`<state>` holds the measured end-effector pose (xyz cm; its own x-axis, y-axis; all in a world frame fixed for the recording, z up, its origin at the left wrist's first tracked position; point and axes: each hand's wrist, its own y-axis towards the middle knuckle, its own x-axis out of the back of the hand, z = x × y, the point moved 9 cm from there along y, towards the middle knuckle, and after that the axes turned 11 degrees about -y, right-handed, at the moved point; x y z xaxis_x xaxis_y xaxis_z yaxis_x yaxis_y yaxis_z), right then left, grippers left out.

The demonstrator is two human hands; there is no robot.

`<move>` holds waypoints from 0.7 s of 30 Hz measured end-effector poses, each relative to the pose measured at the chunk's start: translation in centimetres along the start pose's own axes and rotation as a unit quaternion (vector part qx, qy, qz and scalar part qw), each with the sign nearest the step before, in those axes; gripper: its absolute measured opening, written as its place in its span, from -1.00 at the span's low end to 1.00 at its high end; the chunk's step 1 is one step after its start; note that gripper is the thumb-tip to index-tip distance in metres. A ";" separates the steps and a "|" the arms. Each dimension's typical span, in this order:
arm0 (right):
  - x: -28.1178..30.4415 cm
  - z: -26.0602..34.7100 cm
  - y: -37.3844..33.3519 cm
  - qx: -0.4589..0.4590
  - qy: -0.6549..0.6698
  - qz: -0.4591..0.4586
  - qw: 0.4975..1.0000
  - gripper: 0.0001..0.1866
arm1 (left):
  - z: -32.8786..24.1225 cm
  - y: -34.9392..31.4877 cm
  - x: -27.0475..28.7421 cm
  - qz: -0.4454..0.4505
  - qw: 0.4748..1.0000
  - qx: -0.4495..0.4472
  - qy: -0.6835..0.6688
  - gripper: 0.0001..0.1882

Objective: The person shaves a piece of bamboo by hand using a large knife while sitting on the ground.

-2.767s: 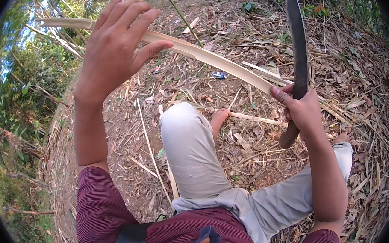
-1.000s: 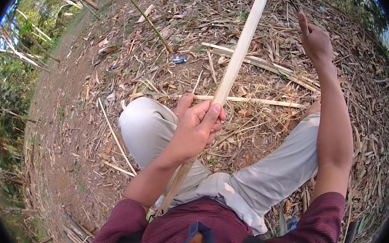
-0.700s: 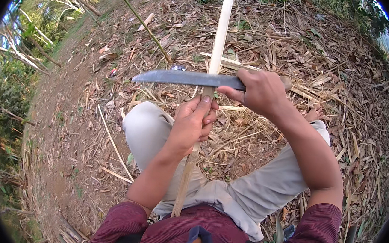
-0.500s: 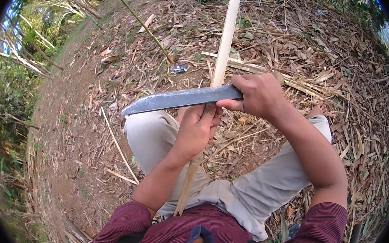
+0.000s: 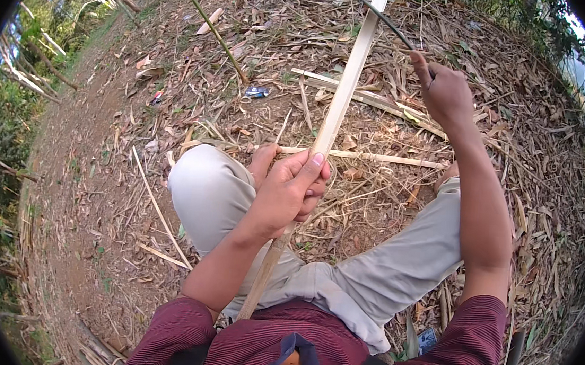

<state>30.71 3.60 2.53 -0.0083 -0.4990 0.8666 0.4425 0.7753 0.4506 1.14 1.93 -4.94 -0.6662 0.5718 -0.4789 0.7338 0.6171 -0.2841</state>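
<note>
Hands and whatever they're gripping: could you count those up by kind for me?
Left hand and right hand: 2
Pale strip, in the left: 1
Knife, in the right: 1
Total: 4

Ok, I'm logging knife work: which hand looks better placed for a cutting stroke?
Probably the right hand: it grips the knife, which crosses the pale strip in this view. The left hand is busy holding that strip.
</note>
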 end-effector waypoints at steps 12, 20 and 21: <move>-0.5 -2.8 4.5 -0.033 -0.042 0.016 0.998 -0.14 | 0.8 -2.2 0.8 -0.010 0.998 -0.007 0.055 -0.68; 0.0 4.0 0.0 0.246 -0.061 -0.180 0.951 -0.26 | 1.7 -2.1 0.6 0.011 0.999 0.030 0.029 -0.68; 0.4 0.7 1.9 0.155 -0.070 -0.149 0.974 -0.19 | 1.8 -2.1 0.5 0.016 0.999 0.032 0.036 -0.69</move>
<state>30.94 5.13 3.84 -0.2272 -0.6795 0.6977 0.1092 0.6941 0.7116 -0.48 -0.04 -6.04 -0.6488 0.6288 -0.4286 0.7600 0.5633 -0.3242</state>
